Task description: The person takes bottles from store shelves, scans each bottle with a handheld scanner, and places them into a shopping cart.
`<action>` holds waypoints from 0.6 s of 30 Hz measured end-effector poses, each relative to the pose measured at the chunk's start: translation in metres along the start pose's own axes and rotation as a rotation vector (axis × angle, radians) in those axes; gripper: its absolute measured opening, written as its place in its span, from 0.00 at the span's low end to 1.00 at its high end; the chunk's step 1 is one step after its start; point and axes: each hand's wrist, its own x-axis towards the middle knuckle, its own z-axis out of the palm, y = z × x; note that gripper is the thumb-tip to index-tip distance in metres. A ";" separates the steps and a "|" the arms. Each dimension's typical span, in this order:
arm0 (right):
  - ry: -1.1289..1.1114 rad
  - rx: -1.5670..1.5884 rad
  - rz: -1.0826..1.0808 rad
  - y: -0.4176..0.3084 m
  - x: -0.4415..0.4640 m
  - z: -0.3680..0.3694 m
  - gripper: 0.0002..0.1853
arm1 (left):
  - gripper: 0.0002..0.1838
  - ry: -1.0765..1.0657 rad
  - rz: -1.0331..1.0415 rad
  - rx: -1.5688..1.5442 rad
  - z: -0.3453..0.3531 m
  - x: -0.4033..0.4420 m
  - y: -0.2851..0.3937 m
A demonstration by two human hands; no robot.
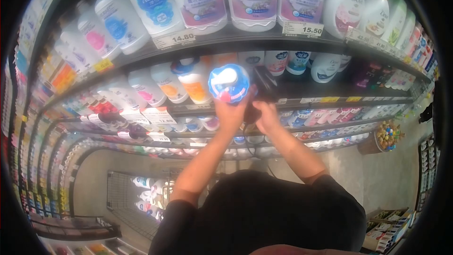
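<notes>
A white pump bottle with a blue scalloped collar label (228, 84) is seen from above, in front of the second shelf. My left hand (232, 109) is closed round it from below. Just to the right, my right hand (265, 115) is wrapped round a dark device (265, 85) with a cable hanging down from it. The device is close beside the bottle; whether they touch is hard to tell. Behind them stand white and orange pump bottles (193, 82) on the left and small blue-labelled bottles (298, 61) on the right.
Large purple-labelled bottles (252, 0) fill the top shelf above my hands. Price tags line the shelf edges (222, 43). A wire cart (127, 208) with bottles inside is at the lower left. A basket of colourful balls (384, 138) stands at the right.
</notes>
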 end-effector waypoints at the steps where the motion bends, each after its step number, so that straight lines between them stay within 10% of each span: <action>1: -0.024 -0.005 -0.024 0.001 -0.004 -0.001 0.30 | 0.25 0.023 0.021 -0.019 0.003 -0.002 0.011; 4: -0.157 -0.087 -0.129 0.003 -0.016 -0.005 0.31 | 0.15 0.054 0.050 0.039 0.003 -0.018 0.033; 6: -0.343 -0.358 -0.256 -0.008 -0.030 0.002 0.32 | 0.19 -0.046 0.350 0.850 -0.023 -0.030 0.006; 9: -0.633 -0.878 -0.574 -0.038 -0.051 0.018 0.38 | 0.24 -0.077 0.170 0.400 -0.057 -0.050 -0.004; 12: -0.807 -0.555 -0.021 -0.032 -0.070 0.017 0.46 | 0.31 0.125 -0.126 -0.572 -0.119 -0.097 -0.045; 17: -0.766 -0.679 0.192 -0.042 -0.071 0.027 0.22 | 0.50 0.623 -0.132 -0.401 -0.094 -0.087 0.092; 18: -0.673 -0.584 0.281 -0.046 -0.074 0.026 0.17 | 0.50 0.455 -0.165 -0.792 -0.108 -0.093 0.092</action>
